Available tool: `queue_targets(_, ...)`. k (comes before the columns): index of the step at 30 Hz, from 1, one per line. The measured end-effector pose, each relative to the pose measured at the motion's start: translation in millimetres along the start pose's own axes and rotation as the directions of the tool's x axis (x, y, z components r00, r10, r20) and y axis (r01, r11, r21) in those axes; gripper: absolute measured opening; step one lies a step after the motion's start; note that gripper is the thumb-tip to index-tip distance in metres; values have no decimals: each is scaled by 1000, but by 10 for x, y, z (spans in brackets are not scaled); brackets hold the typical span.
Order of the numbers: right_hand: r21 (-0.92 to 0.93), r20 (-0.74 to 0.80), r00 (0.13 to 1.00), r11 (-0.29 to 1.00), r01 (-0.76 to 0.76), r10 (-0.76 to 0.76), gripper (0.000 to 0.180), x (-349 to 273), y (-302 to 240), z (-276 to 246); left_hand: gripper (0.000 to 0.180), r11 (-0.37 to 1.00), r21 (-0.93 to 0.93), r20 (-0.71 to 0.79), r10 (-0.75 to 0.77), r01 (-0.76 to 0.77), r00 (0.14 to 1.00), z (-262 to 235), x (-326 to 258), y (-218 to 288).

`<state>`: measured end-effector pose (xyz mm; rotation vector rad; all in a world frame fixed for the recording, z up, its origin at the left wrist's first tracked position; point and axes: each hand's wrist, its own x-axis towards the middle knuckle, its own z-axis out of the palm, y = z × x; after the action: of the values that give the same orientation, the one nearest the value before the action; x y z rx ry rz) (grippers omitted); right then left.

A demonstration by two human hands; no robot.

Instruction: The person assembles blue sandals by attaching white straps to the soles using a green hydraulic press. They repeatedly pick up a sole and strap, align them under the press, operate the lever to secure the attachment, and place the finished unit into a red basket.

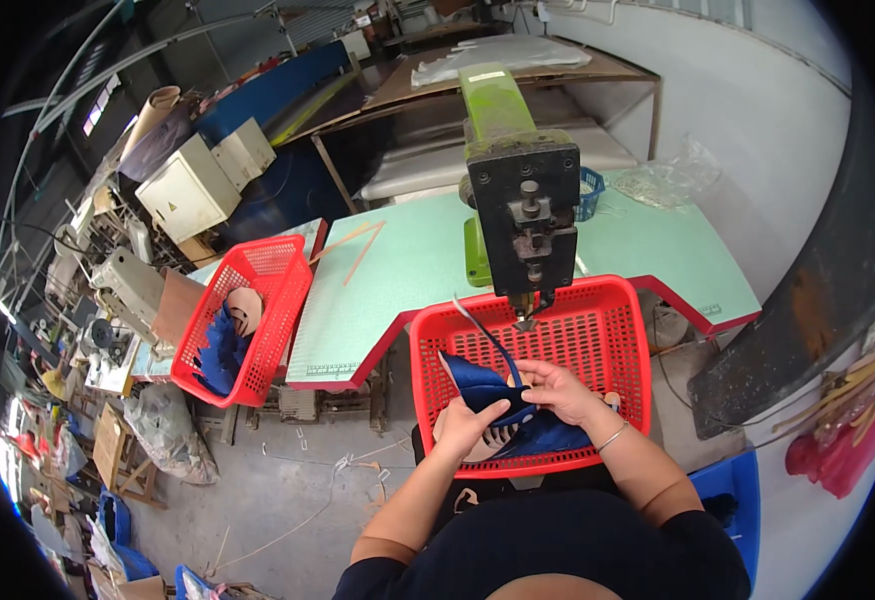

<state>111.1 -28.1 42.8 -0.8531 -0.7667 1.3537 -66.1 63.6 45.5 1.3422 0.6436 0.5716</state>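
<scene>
My two hands meet over a red plastic basket (597, 312) in front of me. Between them is a dark blue fabric piece (479, 380) with a pale lining and a long thin strap sticking up, which looks like a shoe upper. My left hand (465, 425) grips its near edge with the thumb on top. Fingers and thumb of my right hand (560, 393) pinch it at the base of the strap. More blue pieces with beige edges (549, 434) lie in the basket below. Just beyond my hands, the tip of a green and black machine (527, 215) points down over the basket.
A pale green worktable (397, 270) with a red edge spreads behind the basket. To the left, another red basket (282, 335) holds blue pieces and a beige roll. A small blue basket (589, 195) stands behind the machine; a blue bin (742, 500) is at my right.
</scene>
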Motion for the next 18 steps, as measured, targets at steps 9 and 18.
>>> queue_targets(9, 343, -12, 988, 929, -142, 155, 34, -14, 297, 36, 20, 928, 371, -201, 55, 24, 978, -126, 15, -262)
queue_targets(18, -32, -26, 979, 979, -201, 201, 28, 6, 148, 14, 25, 806, 585, -240, 276, -88, 931, -58, 4, -373)
